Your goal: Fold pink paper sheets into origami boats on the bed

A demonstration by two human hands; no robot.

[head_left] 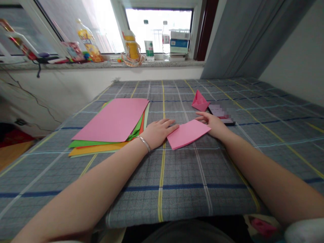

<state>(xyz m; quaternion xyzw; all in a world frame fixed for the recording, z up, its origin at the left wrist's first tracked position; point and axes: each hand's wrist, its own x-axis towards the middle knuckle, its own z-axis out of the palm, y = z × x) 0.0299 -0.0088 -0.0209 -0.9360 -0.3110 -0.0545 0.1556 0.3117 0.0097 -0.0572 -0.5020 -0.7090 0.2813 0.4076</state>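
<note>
A folded piece of pink paper (188,134) lies at a slant on the checked tablecloth, between my two hands. My left hand (160,132), with a silver bangle at the wrist, rests flat with its fingers stretched out. Its thumb side touches the paper's left corner. At the paper's right end is my right hand (211,124), fingers extended along the far edge and partly hidden by the paper. Just beyond it stands a folded pink paper shape (200,101) with a pointed top, beside a phone (219,114) lying flat.
A stack of coloured sheets, pink on top (111,119), lies left of my left hand. The grey checked tablecloth (182,168) covers the surface. Bottles, a yellow cup (132,49) and boxes (179,44) line the windowsill. A grey curtain (235,40) hangs at the back right.
</note>
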